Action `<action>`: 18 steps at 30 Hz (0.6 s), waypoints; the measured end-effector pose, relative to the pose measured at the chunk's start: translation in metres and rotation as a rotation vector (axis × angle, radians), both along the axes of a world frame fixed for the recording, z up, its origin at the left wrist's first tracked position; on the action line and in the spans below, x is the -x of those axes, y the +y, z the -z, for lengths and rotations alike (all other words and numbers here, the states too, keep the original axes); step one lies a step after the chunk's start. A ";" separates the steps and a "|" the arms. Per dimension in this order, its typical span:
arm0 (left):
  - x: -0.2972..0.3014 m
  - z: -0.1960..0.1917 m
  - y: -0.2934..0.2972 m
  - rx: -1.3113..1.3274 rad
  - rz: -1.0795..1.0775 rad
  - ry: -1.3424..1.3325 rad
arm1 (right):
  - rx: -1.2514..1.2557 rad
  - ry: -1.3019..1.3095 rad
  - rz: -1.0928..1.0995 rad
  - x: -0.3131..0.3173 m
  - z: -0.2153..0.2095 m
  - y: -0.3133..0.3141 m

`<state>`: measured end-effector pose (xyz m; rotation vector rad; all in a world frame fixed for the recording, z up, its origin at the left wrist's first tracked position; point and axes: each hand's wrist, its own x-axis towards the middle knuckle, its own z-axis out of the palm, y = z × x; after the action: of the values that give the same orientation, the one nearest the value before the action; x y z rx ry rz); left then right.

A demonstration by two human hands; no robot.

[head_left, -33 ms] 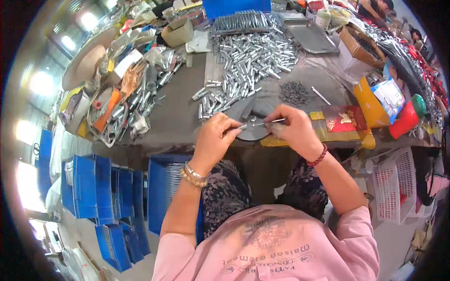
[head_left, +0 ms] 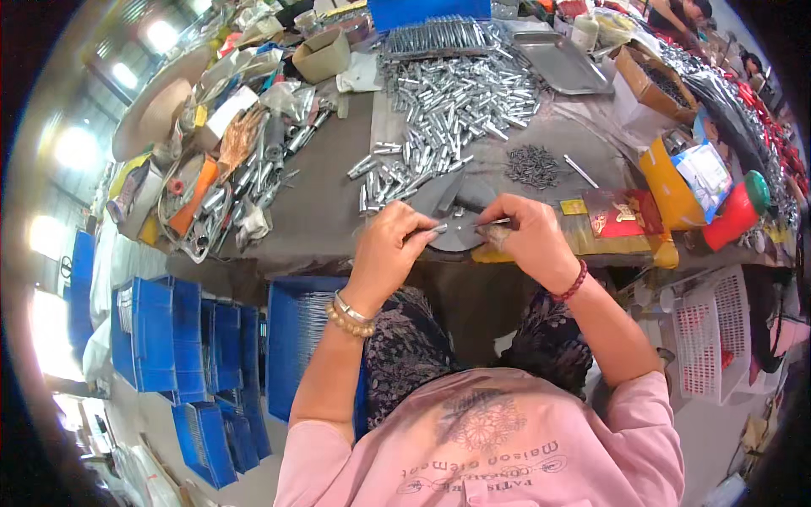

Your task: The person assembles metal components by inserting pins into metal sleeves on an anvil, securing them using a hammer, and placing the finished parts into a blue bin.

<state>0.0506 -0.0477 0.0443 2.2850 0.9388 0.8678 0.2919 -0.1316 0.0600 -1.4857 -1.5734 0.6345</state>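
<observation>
My left hand pinches a small silver metal tube between thumb and fingertips, its end pointing right. Facing it, my right hand is closed on a thin metal rod, mostly covered by the fingers. The two hands are a short gap apart, over a round grey plate at the table's near edge. Just beyond them spreads a large heap of silver metal tubes. A small pile of dark screw-like pieces lies beyond my right hand, beside a single slim silver rod.
On the left are tools and an orange-handled tool. A metal tray, a carton of dark pieces, a yellow box and a red bottle stand right. Blue bins and a white basket sit below table height.
My right hand has shifted very slightly, and the thin rod that showed between the hands is now less visible. The left hand keeps the same pinch.
</observation>
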 end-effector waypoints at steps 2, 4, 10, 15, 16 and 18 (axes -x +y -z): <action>-0.001 0.002 -0.003 0.002 -0.023 -0.009 | -0.124 -0.096 0.003 0.003 0.010 0.000; -0.001 0.005 -0.004 -0.035 -0.044 -0.017 | -0.311 -0.458 0.056 0.005 0.011 -0.003; 0.000 0.010 -0.005 -0.194 -0.055 0.031 | -0.413 -0.680 0.036 0.007 0.010 0.001; 0.001 0.013 -0.001 -0.155 -0.039 0.003 | -0.462 -0.690 0.026 0.003 0.011 0.003; 0.001 0.014 -0.001 -0.135 -0.033 -0.009 | -0.456 -0.693 0.024 0.003 0.012 0.004; 0.001 0.014 -0.002 -0.114 -0.038 -0.023 | -0.457 -0.683 0.012 0.002 0.014 0.005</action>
<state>0.0499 -0.0495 0.0300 2.3546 0.9471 0.9847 0.2899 -0.1266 0.0459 -1.4167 -2.0349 -0.2814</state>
